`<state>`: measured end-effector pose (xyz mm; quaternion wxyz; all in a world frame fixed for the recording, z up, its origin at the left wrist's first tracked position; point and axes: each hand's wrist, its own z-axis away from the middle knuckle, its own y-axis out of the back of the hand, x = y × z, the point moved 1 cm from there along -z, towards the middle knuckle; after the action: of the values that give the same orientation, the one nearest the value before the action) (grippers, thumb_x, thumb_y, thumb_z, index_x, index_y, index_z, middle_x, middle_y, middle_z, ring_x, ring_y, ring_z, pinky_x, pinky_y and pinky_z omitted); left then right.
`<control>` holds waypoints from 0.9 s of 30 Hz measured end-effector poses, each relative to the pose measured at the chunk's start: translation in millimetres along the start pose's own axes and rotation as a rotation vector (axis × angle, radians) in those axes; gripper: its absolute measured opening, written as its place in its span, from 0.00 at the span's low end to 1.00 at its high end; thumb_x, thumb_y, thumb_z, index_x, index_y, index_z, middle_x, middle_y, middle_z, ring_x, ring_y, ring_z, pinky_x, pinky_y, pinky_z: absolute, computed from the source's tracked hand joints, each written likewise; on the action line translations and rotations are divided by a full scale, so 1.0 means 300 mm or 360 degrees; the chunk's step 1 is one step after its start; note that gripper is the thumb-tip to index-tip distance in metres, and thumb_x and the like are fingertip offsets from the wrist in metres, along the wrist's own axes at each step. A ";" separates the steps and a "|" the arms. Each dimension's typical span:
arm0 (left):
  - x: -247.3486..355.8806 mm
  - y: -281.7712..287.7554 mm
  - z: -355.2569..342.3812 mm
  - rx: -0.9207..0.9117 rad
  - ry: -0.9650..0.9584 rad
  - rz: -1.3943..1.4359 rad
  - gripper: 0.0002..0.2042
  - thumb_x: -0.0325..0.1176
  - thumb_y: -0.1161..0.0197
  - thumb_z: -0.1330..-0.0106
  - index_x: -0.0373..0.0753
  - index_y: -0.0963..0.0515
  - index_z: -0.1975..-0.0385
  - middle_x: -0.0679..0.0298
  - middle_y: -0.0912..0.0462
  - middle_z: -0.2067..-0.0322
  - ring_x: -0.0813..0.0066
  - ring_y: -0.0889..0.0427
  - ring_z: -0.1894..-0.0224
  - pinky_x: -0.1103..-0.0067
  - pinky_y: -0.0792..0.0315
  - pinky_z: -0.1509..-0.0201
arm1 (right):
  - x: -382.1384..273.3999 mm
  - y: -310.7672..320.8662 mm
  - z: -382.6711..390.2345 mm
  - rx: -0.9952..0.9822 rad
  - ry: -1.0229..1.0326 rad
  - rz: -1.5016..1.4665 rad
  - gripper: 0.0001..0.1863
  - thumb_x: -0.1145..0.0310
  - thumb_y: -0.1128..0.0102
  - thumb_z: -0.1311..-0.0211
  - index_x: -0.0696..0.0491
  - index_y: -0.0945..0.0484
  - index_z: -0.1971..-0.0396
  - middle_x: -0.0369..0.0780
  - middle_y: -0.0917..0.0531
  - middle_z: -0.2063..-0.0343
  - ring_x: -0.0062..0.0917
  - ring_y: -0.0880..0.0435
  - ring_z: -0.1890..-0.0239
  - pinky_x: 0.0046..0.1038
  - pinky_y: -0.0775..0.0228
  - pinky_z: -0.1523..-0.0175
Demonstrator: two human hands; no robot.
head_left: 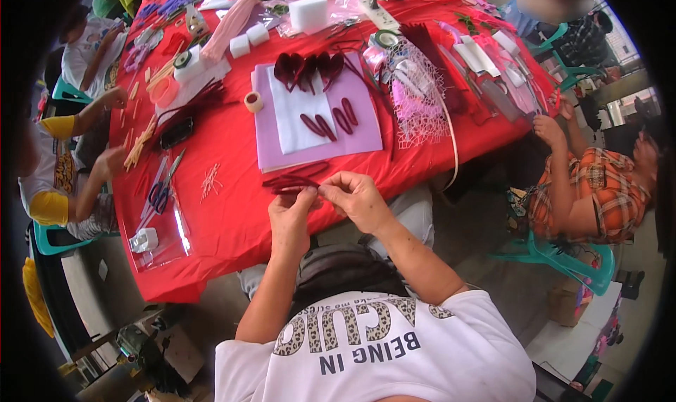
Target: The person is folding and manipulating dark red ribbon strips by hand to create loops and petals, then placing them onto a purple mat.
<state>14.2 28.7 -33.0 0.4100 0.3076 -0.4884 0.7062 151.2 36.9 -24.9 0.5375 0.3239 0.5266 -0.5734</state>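
Close to the table's front edge, my left hand (290,217) and my right hand (355,199) pinch a bent dark red pipe cleaner (291,184) between thumbs and fingers. Just beyond them lies a stack of lilac sheets (365,136) with a white sheet (292,134) on top. Several short folded dark red pipe-cleaner loops (318,126) rest on the white sheet. Three dark red petal-like shapes (308,71) lie along its far edge. A roll of cream tape (253,102) sits at the stack's left side.
On the red tablecloth (232,145) at left lie scissors (160,196), a clear plastic sheet (165,243) and thin pale sticks (210,182). White netting (419,113) with a hanging cream cord stands right. People sit at both sides; a green chair (563,261) stands right.
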 end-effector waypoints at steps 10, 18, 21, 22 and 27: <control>0.006 0.002 0.008 -0.0036 -0.0093 -0.0127 0.03 0.26 0.41 0.44 0.33 0.23 0.73 0.63 0.21 0.77 0.78 0.23 0.76 0.82 0.28 0.69 | -0.013 -0.009 0.012 -0.0015 0.0175 0.0136 0.04 0.75 0.47 0.42 0.60 0.27 0.73 0.33 0.24 0.78 0.12 0.27 0.75 0.16 0.33 0.69; 0.014 -0.022 0.016 -0.0089 -0.0040 0.0011 0.03 0.28 0.40 0.42 0.35 0.24 0.72 0.65 0.21 0.76 0.80 0.24 0.75 0.83 0.29 0.68 | 0.022 -0.012 0.010 -0.0009 0.0252 0.0014 0.03 0.74 0.47 0.41 0.58 0.28 0.72 0.33 0.23 0.76 0.11 0.26 0.72 0.15 0.32 0.67; 0.014 -0.025 0.020 -0.0047 -0.0011 0.0052 0.03 0.27 0.42 0.42 0.36 0.24 0.72 0.64 0.21 0.76 0.79 0.23 0.74 0.81 0.28 0.68 | 0.007 -0.015 0.015 -0.0032 0.0232 -0.0025 0.03 0.74 0.47 0.41 0.58 0.28 0.71 0.33 0.23 0.76 0.11 0.26 0.72 0.15 0.33 0.67; 0.012 -0.021 0.020 -0.0049 -0.0018 0.0070 0.03 0.27 0.43 0.41 0.35 0.24 0.72 0.64 0.21 0.76 0.78 0.22 0.74 0.79 0.26 0.68 | 0.006 -0.017 0.017 -0.0039 0.0233 -0.0032 0.03 0.74 0.47 0.41 0.58 0.28 0.71 0.32 0.23 0.76 0.11 0.26 0.72 0.14 0.33 0.67; 0.006 -0.014 0.015 -0.0071 -0.0071 0.0012 0.04 0.27 0.44 0.40 0.35 0.24 0.73 0.63 0.21 0.76 0.77 0.22 0.74 0.79 0.26 0.69 | -0.006 -0.007 0.023 -0.0051 0.0252 0.0117 0.05 0.73 0.48 0.40 0.58 0.27 0.70 0.32 0.23 0.76 0.10 0.27 0.73 0.14 0.35 0.68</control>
<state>17.1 25.8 -28.3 0.4031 0.3123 -0.5142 0.6897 151.1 30.6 -21.1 0.5201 0.3786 0.5644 -0.5174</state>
